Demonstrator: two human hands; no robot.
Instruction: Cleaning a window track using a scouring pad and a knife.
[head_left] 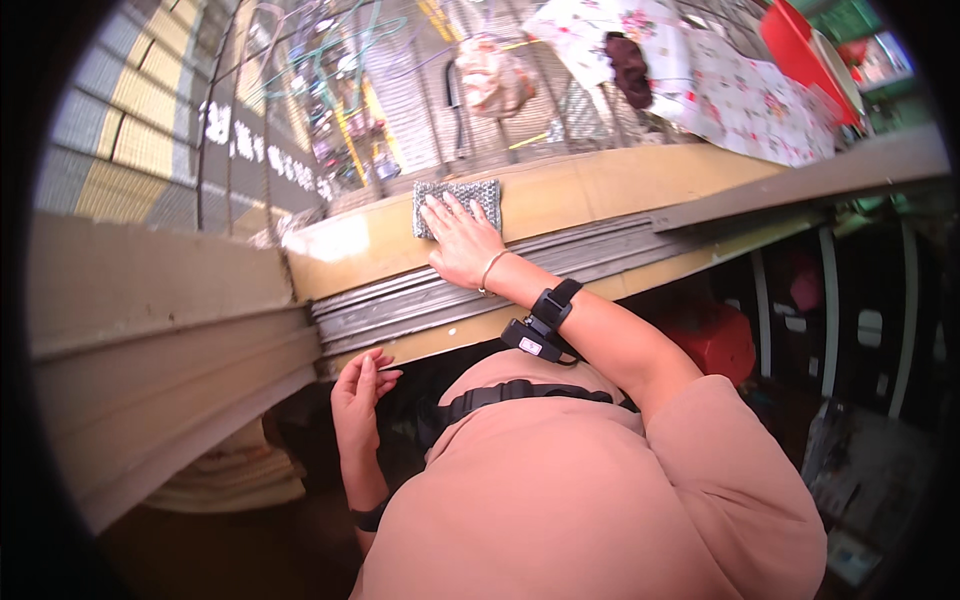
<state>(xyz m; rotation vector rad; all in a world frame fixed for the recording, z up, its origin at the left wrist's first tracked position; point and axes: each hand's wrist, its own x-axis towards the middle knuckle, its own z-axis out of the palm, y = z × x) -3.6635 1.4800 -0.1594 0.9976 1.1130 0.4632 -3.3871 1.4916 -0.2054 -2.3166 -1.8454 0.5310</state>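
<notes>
My right hand [464,246] lies flat on a grey, speckled scrubbing sponge [487,193], fingers stretched out over it. Beneath the sponge is the yellow-tan window sill [590,190], just beyond the metal sliding track [480,263]. The sponge's far edge and right side show past my fingers; the palm hides its near part. Lower left, my left hand [358,395] hangs beside the sill's near edge, its fingers loosely bent and apart with nothing between them. Whether its fingertips touch the edge I cannot tell.
Window bars [265,170] stand past the sill, with a pink scrunchie [492,78], a dark scrunchie [628,70] and a floral cloth [740,95] near them. A red basin [800,55] is at far right. A frame [170,310] borders the left; a red container [715,343] sits below the sill.
</notes>
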